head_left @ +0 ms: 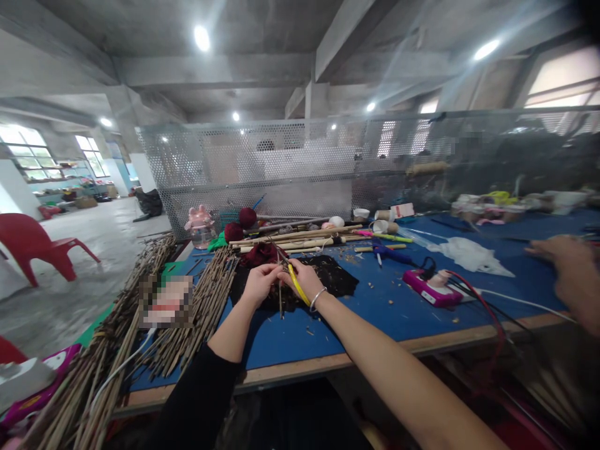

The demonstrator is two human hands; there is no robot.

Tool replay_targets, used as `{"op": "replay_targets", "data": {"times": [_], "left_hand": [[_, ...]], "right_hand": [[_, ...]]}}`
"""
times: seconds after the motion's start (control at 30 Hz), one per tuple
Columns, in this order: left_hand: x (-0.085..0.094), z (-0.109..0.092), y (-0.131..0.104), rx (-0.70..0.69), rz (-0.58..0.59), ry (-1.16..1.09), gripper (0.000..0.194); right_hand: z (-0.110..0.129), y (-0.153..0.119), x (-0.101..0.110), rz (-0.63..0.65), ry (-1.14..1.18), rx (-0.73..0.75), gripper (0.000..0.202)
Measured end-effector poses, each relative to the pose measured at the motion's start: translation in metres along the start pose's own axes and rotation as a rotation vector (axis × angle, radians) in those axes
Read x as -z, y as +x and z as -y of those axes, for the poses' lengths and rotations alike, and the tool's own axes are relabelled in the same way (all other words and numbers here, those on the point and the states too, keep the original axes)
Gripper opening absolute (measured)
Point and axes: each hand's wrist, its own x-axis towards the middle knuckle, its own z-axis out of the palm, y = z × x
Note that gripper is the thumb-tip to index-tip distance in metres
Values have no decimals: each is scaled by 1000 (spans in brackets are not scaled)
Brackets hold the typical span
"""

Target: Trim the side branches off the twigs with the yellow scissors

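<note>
My left hand (260,282) is closed, its fingertips pinching a thin twig (280,300) that hangs down between my hands. Wrapped in my right hand (304,279) is a pair of yellow-handled pruning shears (297,286); the fingers partly hide the tool. My two hands almost touch, above a black cloth (338,275) strewn with wood bits. Dark red yarn (262,253) lies just behind them. To the left, a pile of cut twigs (201,312) rests on the blue tabletop (300,347).
A long twig bundle (107,319) and a blurred-out object with a white cable (149,340) lie left. Sticks (300,237), a blue glue gun (391,252) and a purple power strip (431,290) are behind and right. Another person's hand (560,253) reaches in at far right.
</note>
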Motion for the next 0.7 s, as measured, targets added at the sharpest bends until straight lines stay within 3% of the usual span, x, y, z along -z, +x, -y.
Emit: {"op": "replay_targets", "data": {"times": [0.3, 0.5, 0.7], "left_hand": [[3, 3, 2, -10, 21, -48, 42], [3, 3, 1, -12, 73, -77, 43], [3, 5, 0, 13, 33, -93, 43]], "right_hand": [[5, -3, 2, 41, -111, -37, 44], [8, -3, 2, 38, -60, -4, 47], [11, -3, 8, 4, -71, -39, 46]]}}
